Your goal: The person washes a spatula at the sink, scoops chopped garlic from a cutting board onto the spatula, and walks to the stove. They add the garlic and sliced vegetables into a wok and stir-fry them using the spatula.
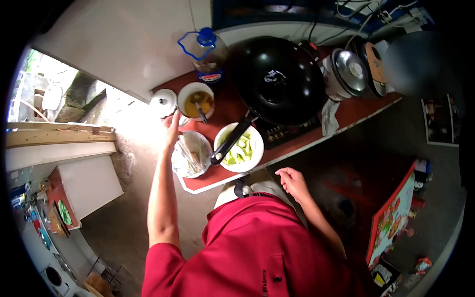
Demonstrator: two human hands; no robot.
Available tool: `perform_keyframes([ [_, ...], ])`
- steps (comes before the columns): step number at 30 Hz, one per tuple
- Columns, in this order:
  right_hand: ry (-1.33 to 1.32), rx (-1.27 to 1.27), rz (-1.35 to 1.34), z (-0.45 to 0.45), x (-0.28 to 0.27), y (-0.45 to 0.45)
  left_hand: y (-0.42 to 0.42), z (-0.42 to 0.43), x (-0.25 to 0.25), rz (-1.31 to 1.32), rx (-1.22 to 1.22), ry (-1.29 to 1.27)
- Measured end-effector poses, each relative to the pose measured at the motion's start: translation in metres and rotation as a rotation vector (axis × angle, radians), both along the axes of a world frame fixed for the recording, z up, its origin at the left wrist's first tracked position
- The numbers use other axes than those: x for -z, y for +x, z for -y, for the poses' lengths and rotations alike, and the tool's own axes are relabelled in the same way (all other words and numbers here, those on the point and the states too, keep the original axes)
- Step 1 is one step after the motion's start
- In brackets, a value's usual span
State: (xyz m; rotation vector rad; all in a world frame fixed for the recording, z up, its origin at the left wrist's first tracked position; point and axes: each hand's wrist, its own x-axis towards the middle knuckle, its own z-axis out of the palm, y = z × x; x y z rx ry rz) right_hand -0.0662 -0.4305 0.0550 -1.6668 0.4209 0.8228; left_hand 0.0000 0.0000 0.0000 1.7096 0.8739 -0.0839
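Note:
My left hand (171,129) reaches over the counter's left end, fingers stretched toward a white enamel pot (182,101) of yellowish liquid with a spoon (200,113) in it. A white lid (163,103) lies just beyond the fingertips; whether they touch it I cannot tell. Below that hand is a plastic-covered bowl (196,161). My right hand (293,183) hangs in front of the counter, loosely curled with fingers apart and nothing visible in it. Nearby, a white bowl (255,159) holds pale green vegetable pieces, and the handle (231,142) of a black wok (282,84) crosses over it.
The wok sits on a dark cooktop (289,132). Behind the pot stands an oil jug (210,59) with a blue cap. A rice cooker (350,72) and a white cloth (330,118) are at the right. A patterned red-edged table (393,213) stands lower right.

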Motion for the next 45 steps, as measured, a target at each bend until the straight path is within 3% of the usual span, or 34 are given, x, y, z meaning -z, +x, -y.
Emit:
perform_keyframes([
  [2, -0.069, -0.110, 0.026, -0.004, 0.003, 0.002, -0.030, -0.006, 0.017, 0.090, -0.171, 0.013],
  [3, -0.038, -0.142, 0.096, -0.014, 0.001, 0.023, -0.024, -0.019, 0.001, 0.149, -0.221, 0.057],
  [7, -0.035, -0.288, 0.024, -0.026, -0.007, 0.024, -0.135, -0.006, 0.005, 0.274, -0.357, -0.090],
  [10, 0.023, -0.533, 0.016, -0.045, 0.004, 0.026, -0.232, 0.017, 0.018, 0.013, -0.506, -0.121],
  [14, 0.043, -0.935, -0.034, -0.082, 0.025, 0.029, -0.396, 0.105, 0.065, -0.278, -0.739, -0.179],
  [15, 0.037, -0.994, -0.077, -0.089, 0.022, 0.017, -0.466, 0.146, 0.101, -0.218, -0.759, -0.183],
  [19, 0.149, -1.155, -0.073, -0.130, 0.031, -0.016, -0.549, 0.287, 0.076, -0.501, -1.141, -0.546],
  [20, 0.107, -1.237, 0.005, -0.146, 0.034, -0.021, -0.556, 0.309, 0.081, -0.515, -1.213, -0.623],
  [23, 0.178, -1.238, -0.178, -0.183, 0.046, -0.059, -0.588, 0.365, 0.092, -0.458, -1.470, -0.760],
  [25, 0.160, -1.293, -0.160, -0.217, 0.045, -0.093, -0.594, 0.373, 0.088, -0.405, -1.681, -0.856],
  [27, 0.040, -1.548, 0.079, -0.257, 0.063, -0.112, -0.604, 0.363, 0.113, -0.375, -1.632, -0.827],
  [30, 0.047, -1.734, 0.445, -0.316, 0.100, -0.143, -0.653, 0.332, 0.132, -0.358, -1.526, -0.734],
  [33, -0.111, -1.718, 0.642, -0.363, 0.125, -0.166, -0.721, 0.263, 0.122, -0.295, -1.503, -0.663],
  [37, -0.195, -1.547, 0.416, -0.377, 0.175, -0.168, -0.817, 0.157, 0.114, -0.218, -1.434, -0.499],
  [40, -0.387, -1.788, 0.364, -0.400, 0.160, -0.200, -0.865, 0.065, 0.101, -0.065, -1.513, -0.368],
  [42, -0.674, -1.739, 0.302, -0.414, 0.148, -0.230, -0.881, 0.009, 0.091, -0.032, -1.527, -0.350],
  [43, -0.669, -1.741, 0.290, -0.425, 0.156, -0.244, -0.892, -0.018, 0.085, -0.001, -1.542, -0.321],
  [45, -0.510, -2.050, 0.377, -0.437, 0.229, -0.233, -0.910, -0.052, 0.097, -0.004, -1.523, -0.304],
])
